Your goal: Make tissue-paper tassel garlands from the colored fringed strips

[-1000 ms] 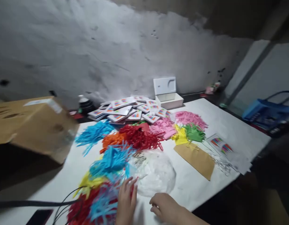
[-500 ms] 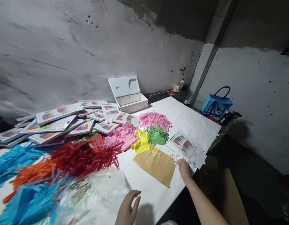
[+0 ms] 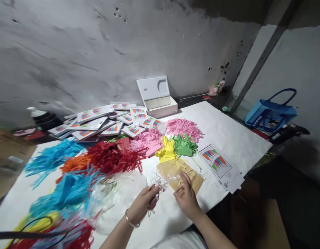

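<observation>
My left hand [image 3: 146, 200] is closed around a tangled bunch of white string [image 3: 160, 182], with loose ends hanging below the fist. To its right, my right hand [image 3: 187, 197] is open, its thumb and fingers apart, over the near edge of a brown paper sheet [image 3: 197, 180]. Thin pale strands stretch from the bunch toward the right fingers; whether they touch is unclear. Beyond the brown paper lie yellow [image 3: 166, 150] and green tissue tassels [image 3: 185, 145]. A printed card sleeve [image 3: 217, 164] with a tassel picture lies to the right.
Pink [image 3: 184, 128], red [image 3: 105, 157], orange [image 3: 75, 163] and blue tissue tassels [image 3: 67, 190] spread leftward across the white-covered table [image 3: 211, 121]. A plastic bag [image 3: 118, 204] lies left of my hands. Several flat printed boxes [image 3: 94, 124] are piled behind, beside an open white box [image 3: 162, 110].
My right hand has moved left from beside the card sleeve, and the white string is now in my left hand, which has closed and risen. The view has swung left.
</observation>
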Tool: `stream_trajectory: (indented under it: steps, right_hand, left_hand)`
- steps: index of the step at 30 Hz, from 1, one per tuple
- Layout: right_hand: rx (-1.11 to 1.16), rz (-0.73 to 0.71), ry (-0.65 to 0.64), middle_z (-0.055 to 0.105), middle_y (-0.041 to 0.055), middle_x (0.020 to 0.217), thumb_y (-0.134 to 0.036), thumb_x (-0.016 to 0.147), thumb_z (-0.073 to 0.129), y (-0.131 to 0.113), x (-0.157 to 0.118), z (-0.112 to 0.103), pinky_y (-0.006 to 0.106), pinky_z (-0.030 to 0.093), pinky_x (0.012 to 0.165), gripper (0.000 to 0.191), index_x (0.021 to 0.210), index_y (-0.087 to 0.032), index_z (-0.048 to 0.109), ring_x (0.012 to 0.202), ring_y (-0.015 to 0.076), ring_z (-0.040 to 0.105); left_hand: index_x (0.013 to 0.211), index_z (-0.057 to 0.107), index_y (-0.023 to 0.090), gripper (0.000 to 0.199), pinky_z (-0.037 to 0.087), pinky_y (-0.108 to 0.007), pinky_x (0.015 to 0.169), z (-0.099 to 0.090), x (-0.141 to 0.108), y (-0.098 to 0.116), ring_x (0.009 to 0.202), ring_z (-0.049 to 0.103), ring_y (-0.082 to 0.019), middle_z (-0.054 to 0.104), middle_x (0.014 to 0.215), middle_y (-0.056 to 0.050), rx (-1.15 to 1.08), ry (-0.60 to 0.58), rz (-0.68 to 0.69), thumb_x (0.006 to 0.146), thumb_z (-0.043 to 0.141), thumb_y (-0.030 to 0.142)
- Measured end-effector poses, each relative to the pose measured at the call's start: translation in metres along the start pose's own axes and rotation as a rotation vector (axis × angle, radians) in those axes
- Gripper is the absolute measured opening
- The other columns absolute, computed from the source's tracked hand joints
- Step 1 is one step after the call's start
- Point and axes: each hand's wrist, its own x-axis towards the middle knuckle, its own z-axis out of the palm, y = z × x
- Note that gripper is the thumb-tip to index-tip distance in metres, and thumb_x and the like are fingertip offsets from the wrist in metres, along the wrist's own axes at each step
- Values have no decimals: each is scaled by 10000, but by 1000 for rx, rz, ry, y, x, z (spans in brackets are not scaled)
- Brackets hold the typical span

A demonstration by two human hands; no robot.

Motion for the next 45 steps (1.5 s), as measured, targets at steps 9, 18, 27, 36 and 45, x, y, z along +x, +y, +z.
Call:
stream_trajectory:
  steps: [9,18,27,36,45]
  right_hand:
    - [-19,36,-319,650,33,701,-216,851,358,2,43,-5,232,454,482,355,1032,-145,655,503,124,564]
    - [-130,383,-50,667,37,680,-375,718,463,47,73,-99,247,443,404,475,1088,-132,632,474,157,589]
    - [-385,622,109,678,164,761,-276,740,382,65,80,-133,365,531,590,403,1005,-89,622,636,246,674]
    - [-401,8,-391,428,103,1399,-291,762,590,-49,75,21,403,282,1078,620,1353,-207,422,1309,240,353]
    - [326,60,-842,524,-33,619,-464,830,558,-120,55,111,207,360,471,341,1001,-185,652,506,87,437]
  left_hand:
    - [664,667,182,287,368,-211,506,-83,-65,64,552,483,-150,542,543,3,501,529,467,746,642,456]
    - [653,547,147,309,500,-243,551,-153,-90,74,547,559,-125,598,597,-5,-372,773,551,802,609,411]
    - [750,528,152,247,213,-105,281,-187,-109,83,311,326,-21,456,511,65,-562,667,615,894,485,349]
    - [839,621,118,514,242,-143,360,-110,-92,73,401,399,-38,542,590,14,-120,349,513,828,473,610]
    - [861,717,152,542,468,-283,733,-83,-131,107,748,610,-178,702,832,-75,654,68,528,919,333,529]
